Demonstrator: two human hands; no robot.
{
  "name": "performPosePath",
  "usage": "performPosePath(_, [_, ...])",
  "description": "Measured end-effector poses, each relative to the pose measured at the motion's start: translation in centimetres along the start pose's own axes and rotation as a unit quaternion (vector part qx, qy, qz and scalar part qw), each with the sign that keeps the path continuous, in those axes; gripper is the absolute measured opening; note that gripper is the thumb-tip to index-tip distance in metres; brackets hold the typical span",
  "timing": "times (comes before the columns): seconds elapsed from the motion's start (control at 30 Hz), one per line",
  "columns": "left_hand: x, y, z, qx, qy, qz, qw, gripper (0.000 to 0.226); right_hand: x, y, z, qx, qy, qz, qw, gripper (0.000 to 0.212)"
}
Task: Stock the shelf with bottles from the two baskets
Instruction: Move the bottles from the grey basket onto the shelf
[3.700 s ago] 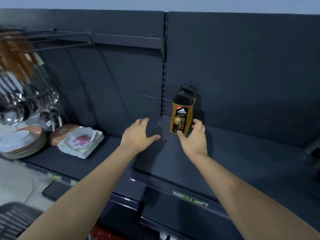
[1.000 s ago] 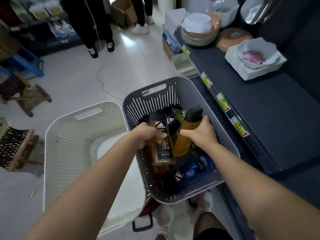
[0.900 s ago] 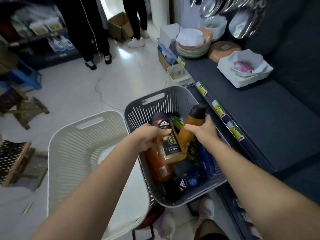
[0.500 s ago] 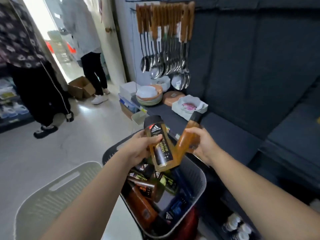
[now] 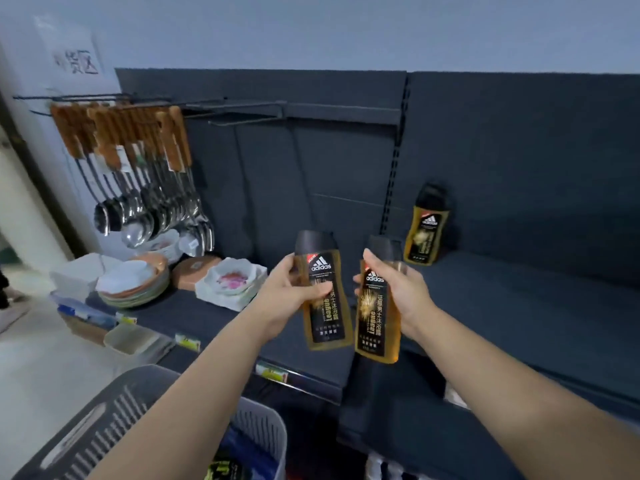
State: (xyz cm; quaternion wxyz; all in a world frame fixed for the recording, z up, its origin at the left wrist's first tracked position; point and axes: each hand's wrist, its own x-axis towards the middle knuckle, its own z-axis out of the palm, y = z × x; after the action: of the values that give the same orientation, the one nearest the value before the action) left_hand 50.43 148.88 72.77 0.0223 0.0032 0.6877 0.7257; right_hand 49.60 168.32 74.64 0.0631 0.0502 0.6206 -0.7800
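Observation:
My left hand (image 5: 289, 289) grips an amber bottle (image 5: 325, 318) with a black cap and black label, held upright in front of the dark shelf (image 5: 519, 299). My right hand (image 5: 403, 289) holds a second amber bottle (image 5: 375, 327) of the same kind right beside it. Both bottles hang in the air above the shelf's front edge. Further back on the shelf, against the rear panel, stands a matching amber bottle (image 5: 426, 233). The grey basket (image 5: 114, 420) sits at the lower left under my left forearm, with more bottles partly visible inside.
Stacked plates (image 5: 133, 285), a brown lidded dish (image 5: 194, 273) and a white flowered dish (image 5: 232, 280) occupy the shelf's left part. Ladles with wooden handles (image 5: 145, 188) hang from hooks above them. A small pale tray (image 5: 130, 337) sits below the shelf edge.
Both hands lifted two amber bottles out of the grey basket and raised them to shelf height. My view swung up from the floor and baskets to the shelf.

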Motion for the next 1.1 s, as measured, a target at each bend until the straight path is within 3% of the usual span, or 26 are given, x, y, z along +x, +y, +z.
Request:
performPosePath(0.2, [7.8, 2.4, 7.4, 0.076, -0.064, 0.059, 0.993, 0.065, 2.1, -4.2, -6.2, -0.096, 0.136, -0.115, 0.979, 0.03])
performPosePath(0.37, [13.1, 2.2, 12.0, 0.102, -0.104, 0.054, 0.988, 0.06, 4.2, -5.6, -10.8, -0.114, 0.175, -0.127, 0.97, 0.028])
performPosePath(0.5, [16.3, 1.1, 14.2, 0.11, -0.14, 0.057, 0.982, 0.061, 5.8, -5.7, -13.7, -0.109, 0.157, -0.109, 0.976, 0.025])
performPosePath(0.63, [18.5, 0.7, 15.7, 0.101, -0.162, 0.068, 0.979, 0.064, 6.9, -5.3, -15.4, -0.09, 0.131, -0.089, 0.983, 0.05])
performPosePath(0.77, [20.2, 0.6, 16.0, 0.136, -0.178, 0.072, 0.972, 0.066, 7.8, -5.2, -16.3, -0.089, 0.088, -0.076, 0.989, 0.055])
performPosePath(0.93, [20.3, 0.4, 15.5, 0.152, -0.195, 0.063, 0.967, 0.054, 7.8, -5.4, -17.1, -0.188, 0.013, -0.041, 0.981, 0.041])
performPosePath(1.1, [19.5, 0.1, 15.2, 0.171, -0.191, 0.081, 0.963, 0.05, 7.9, -4.5, -16.4, -0.231, -0.014, 0.011, 0.973, 0.048])
